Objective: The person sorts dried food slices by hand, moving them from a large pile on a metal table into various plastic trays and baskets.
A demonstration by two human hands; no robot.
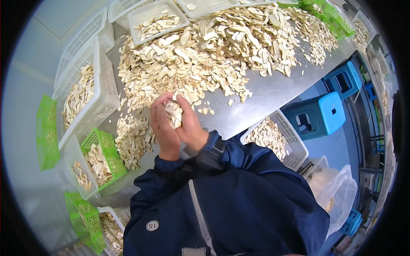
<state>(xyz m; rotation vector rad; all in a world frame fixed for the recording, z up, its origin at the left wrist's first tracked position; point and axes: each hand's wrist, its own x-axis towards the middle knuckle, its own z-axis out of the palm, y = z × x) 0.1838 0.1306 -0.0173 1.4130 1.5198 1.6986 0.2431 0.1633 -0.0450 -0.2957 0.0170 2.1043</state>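
My left hand (162,130) and my right hand (192,126) are cupped together at the near edge of a large heap. Between the palms they hold a small handful of pale dried slices (174,114). Both thumbs and fingers curl round this handful. The heap of cream-coloured, thin, irregular slices (171,68) spreads over a steel table (256,96) just beyond my hands. A smaller pile of slices (133,138) lies to the left of my left hand. A few loose bits lie on the metal to the right.
White perforated crates (106,79) and a green basket (116,158) with slices stand along the left. A white tray (185,22) sits on the heap at the back. To the right are a white crate (294,150), blue stools (332,112) and a clear plastic bag (341,196).
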